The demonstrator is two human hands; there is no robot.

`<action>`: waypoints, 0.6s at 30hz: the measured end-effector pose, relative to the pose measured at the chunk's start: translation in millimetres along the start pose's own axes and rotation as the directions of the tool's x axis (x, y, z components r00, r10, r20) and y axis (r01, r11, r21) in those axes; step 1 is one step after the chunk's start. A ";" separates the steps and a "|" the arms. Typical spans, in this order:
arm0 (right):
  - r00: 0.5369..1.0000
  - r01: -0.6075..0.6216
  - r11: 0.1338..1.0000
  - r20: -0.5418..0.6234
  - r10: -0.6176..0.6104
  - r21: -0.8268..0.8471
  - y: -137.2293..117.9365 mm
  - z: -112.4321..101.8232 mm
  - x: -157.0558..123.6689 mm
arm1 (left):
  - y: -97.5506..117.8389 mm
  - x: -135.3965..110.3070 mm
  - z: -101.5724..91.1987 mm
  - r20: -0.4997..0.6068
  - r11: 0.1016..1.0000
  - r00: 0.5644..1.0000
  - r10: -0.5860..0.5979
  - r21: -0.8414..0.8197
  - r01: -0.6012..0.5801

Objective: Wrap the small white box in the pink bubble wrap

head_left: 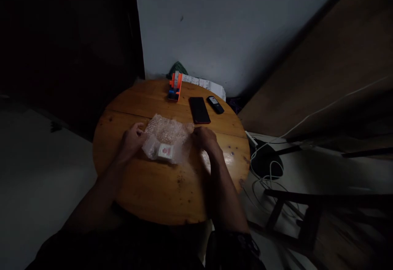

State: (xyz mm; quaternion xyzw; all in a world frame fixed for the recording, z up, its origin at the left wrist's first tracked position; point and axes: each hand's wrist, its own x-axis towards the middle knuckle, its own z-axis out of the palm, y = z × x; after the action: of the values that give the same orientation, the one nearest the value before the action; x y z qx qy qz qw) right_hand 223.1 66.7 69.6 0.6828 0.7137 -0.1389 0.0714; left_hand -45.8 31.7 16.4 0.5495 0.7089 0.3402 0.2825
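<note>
A clear sheet of bubble wrap (pixel 166 130) lies spread and crumpled on the round wooden table (pixel 147 192). On its near part rests a small white box (pixel 165 151) with a reddish print on top. My left hand (pixel 134 138) is at the wrap's left edge, with curled fingers closed on it. At the upper right corner of the sheet, my right hand (pixel 205 138) is closed, gripping the wrap with fingers turned under. The fingertips of my right hand are mostly hidden.
Toward the back of the table stand an orange tape dispenser (pixel 175 85), a dark flat phone or tablet (pixel 199 110) and a small keypad phone (pixel 215 104). Behind the table edge lie printed white packages (pixel 204 83) by the wall. Pale cables (pixel 260 175) loop on the floor at right.
</note>
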 end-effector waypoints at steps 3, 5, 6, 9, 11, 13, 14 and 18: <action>1.000 -0.024 0.999 -0.015 0.023 -0.037 2.1 1.5 -0.4 | 5.9 -2.4 -9.9 0.018 0.970 0.991 0.131 0.204 -0.132; 0.998 -0.033 0.999 -0.051 0.032 -0.022 5.3 0.7 -1.6 | 14.6 -6.8 -13.6 0.052 0.908 0.947 0.319 0.269 -0.320; 0.997 -0.020 1.000 -0.078 0.021 0.009 6.5 0.2 -2.6 | 19.6 -8.6 -14.5 0.105 0.864 0.906 0.411 0.272 -0.423; 0.971 0.184 0.951 -0.198 -0.136 0.247 3.8 1.9 -5.4 | 33.9 -9.0 -14.5 0.368 0.743 0.759 0.537 0.220 -0.632; 0.917 0.383 0.811 -0.289 -0.276 0.442 -3.9 6.3 -6.3 | 41.4 -5.2 -14.0 0.535 0.719 0.691 0.486 0.206 -0.664; 0.857 0.516 0.659 -0.342 -0.386 0.547 -13.6 10.8 -6.6 | 47.5 -1.8 -15.9 0.622 0.715 0.664 0.416 0.228 -0.661; 0.832 0.554 0.612 -0.345 -0.435 0.564 -18.1 11.9 -7.1 | 50.2 -1.7 -18.3 0.631 0.716 0.667 0.396 0.242 -0.655; 0.765 0.618 0.579 -0.239 -0.598 0.531 -25.1 5.7 -20.6 | 57.1 -21.3 -37.0 0.546 0.730 0.711 0.443 0.241 -0.640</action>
State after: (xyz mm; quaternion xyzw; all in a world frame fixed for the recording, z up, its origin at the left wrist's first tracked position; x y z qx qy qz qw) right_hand 198.8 44.6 72.7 0.3867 0.8265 -0.3544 -0.2046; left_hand -35.9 14.0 84.9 0.8469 0.4792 0.1137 0.2007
